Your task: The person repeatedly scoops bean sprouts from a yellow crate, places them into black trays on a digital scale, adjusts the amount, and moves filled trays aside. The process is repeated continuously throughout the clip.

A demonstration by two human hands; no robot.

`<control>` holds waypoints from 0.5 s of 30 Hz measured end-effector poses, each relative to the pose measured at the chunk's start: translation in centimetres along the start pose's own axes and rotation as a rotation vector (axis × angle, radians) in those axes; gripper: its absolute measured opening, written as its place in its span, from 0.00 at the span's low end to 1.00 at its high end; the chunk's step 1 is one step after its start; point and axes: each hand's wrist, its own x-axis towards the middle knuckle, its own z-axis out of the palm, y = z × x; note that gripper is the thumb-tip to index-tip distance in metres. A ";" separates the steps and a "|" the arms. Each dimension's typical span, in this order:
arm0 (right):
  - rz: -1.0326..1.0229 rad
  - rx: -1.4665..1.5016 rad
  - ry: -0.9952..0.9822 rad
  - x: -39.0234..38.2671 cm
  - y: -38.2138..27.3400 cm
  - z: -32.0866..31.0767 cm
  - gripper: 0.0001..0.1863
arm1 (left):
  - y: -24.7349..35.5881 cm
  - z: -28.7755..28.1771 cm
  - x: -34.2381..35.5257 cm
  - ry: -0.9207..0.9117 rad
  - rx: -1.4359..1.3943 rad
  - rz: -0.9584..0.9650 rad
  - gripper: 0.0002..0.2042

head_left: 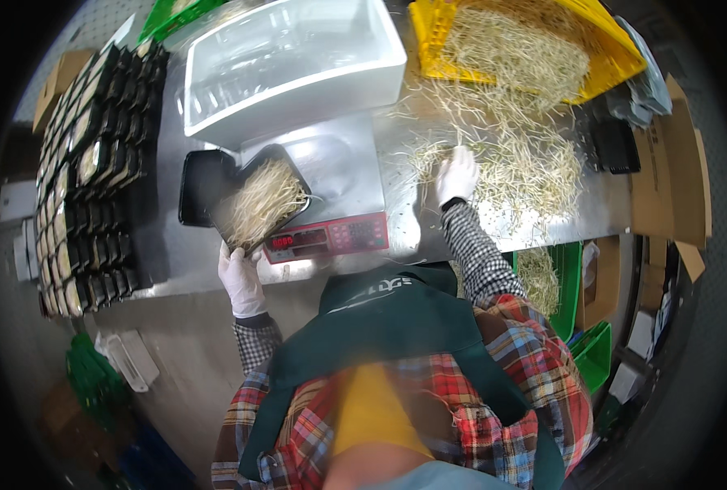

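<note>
My gloved left hand (241, 282) grips the lower edge of a black tray of pale sprouts (261, 200), tilted over a steel scale (343, 163) with a red display panel (327, 238). An empty black tray (200, 192) sits just left of it. My gloved right hand (458, 175) reaches into the loose sprout pile (527, 171) on the steel table (412, 237), fingers curled on some sprouts.
Stacked black filled trays (94, 180) line the left. A white foam box (290, 73) and yellow crate of sprouts (527, 41) stand at the back. Black trays (613, 147) and cardboard (666, 188) are at right; a green crate (568, 286) sits below the table edge.
</note>
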 end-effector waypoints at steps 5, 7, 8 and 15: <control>-0.243 0.363 -0.516 -4.1 -6.8 0.5 0.20 | 0.8 6.4 2.6 -0.152 0.019 0.025 0.21; -0.473 0.396 -0.183 -5.9 -7.9 4.3 0.16 | 1.9 9.6 2.1 -0.196 0.023 0.035 0.21; -0.436 0.412 -0.420 -4.1 -8.0 3.4 0.19 | 2.0 9.8 1.8 -0.184 0.037 0.053 0.21; 0.083 -0.006 -0.279 1.0 12.0 9.3 0.24 | 1.3 9.8 -2.3 -0.064 0.051 0.086 0.21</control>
